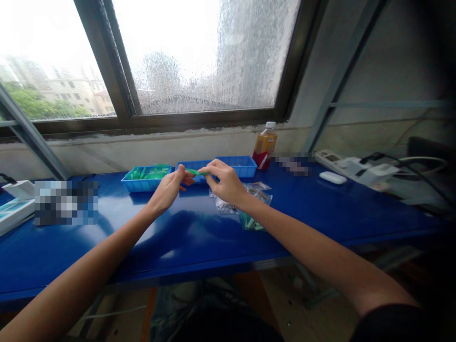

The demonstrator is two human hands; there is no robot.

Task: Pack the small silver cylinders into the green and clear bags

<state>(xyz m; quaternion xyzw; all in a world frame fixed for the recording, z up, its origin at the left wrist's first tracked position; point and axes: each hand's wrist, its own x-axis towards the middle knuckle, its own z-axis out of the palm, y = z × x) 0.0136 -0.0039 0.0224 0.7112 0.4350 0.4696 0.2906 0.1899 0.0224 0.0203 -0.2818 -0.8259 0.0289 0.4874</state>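
A slim green piece (pixel 193 171) is stretched between my two hands above the blue table. Its left end is pinched by my left hand (pixel 171 186), and my right hand (pixel 225 181) grips the right end between thumb and fingers. Behind my left hand, a blue tray (pixel 144 185) holds several green items (pixel 156 171). More blue trays (pixel 242 167) stand behind my right hand. Clear plastic bags (pixel 225 205) with small parts lie partly under my right hand and wrist, beside a bag of green pieces (pixel 251 222).
A bottle (pixel 264 146) with a white cap stands at the wall below the window. A white case (pixel 332 178) and a power strip with plugs and cables (pixel 351 166) are at the right. Another white box (pixel 16 211) lies at the far left of the table (pixel 178 247).
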